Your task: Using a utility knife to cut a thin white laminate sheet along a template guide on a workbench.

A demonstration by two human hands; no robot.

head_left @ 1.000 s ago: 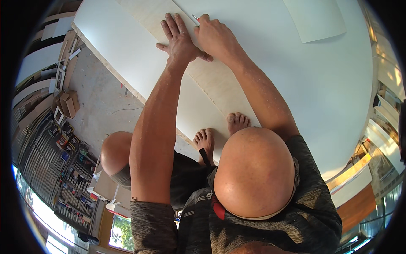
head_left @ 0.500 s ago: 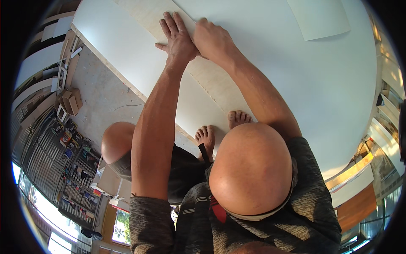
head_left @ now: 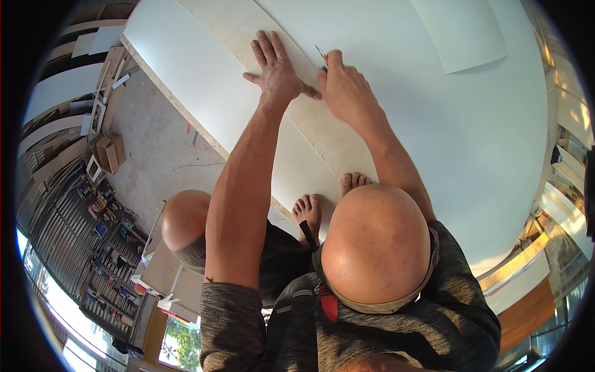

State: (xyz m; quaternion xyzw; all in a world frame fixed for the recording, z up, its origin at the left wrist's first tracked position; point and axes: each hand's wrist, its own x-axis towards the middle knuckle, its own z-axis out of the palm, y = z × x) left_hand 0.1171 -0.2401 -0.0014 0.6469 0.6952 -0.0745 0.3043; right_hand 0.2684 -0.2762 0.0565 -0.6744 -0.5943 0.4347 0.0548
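My left hand lies flat with its fingers spread on a long pale wooden strip. The strip crosses a large white sheet on the floor. Just right of the strip's edge, my right hand is closed around a utility knife. A red part and the thin blade of the knife show past my fingers; the rest is hidden in my grip. The blade points away from me, near the strip's right edge. My bare feet rest on the strip and the white sheet.
A loose off-white sheet lies on the white one at the far right. To the left is a grey concrete floor with an open cardboard box. Shelves of small goods stand at lower left; boards lean at lower right.
My right hand has moved right, away from my left hand, bringing the knife into sight. My left hand remains pressed on the strip, its thumb now spread out. The view has shifted slightly.
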